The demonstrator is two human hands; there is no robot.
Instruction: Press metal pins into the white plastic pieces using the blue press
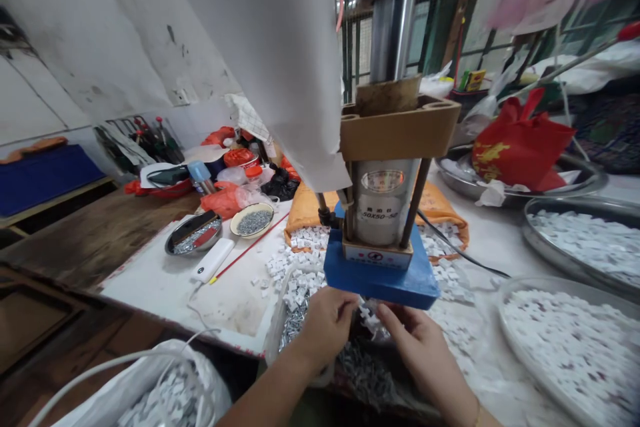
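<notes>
My left hand [327, 320] is closed in a pinch just under the front edge of the press's blue base [383, 277]. Whatever its fingertips hold is hidden. Across from it, my right hand [417, 340] has its thumb and fingers drawn together, and I cannot make out what is between them. Small white plastic pieces [370, 320] show between the two hands. Below them lies a heap of grey metal nails or pins [367, 373]. Beside my left hand, a clear plastic bin [274, 330] contains more metal pins and white pieces.
The press's steel column [393, 33] rises ahead, with a hanging white sheet [300, 80] left of it. Trays of white pieces [570, 347] stand right. A bowl of small metal parts [253, 220] and a white power bank [214, 260] lie left. A white sack [165, 387] sits below.
</notes>
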